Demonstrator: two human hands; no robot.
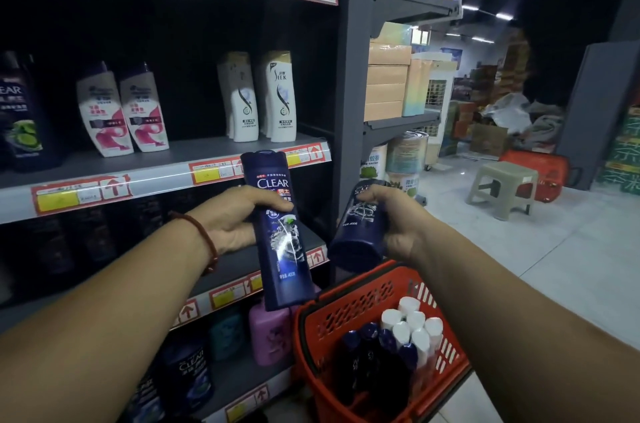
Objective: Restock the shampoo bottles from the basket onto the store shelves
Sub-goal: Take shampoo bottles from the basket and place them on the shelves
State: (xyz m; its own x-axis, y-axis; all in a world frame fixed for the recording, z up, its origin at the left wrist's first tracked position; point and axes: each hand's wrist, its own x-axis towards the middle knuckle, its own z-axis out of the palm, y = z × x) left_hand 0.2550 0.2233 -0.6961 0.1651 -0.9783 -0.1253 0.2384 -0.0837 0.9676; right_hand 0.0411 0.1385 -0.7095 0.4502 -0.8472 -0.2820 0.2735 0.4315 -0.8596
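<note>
My left hand [235,220] grips a dark blue CLEAR shampoo bottle [280,239], held upright with its label facing me in front of the shelves. My right hand [398,218] holds a second dark blue bottle [360,232], tilted with its base towards me. Below them stands the red basket [349,301], holding several dark blue and white-capped bottles [401,332]. The middle shelf [180,152] carries white and pink bottles [121,111] and two white bottles [263,97], with bare room between the groups.
A grey upright post [349,76] divides this shelf bay from the one at right stacked with boxes. Lower shelves hold a pink bottle [268,336] and dark CLEAR bottles [188,370]. On the tiled floor at right stand a small stool [502,187] and another red basket [547,173].
</note>
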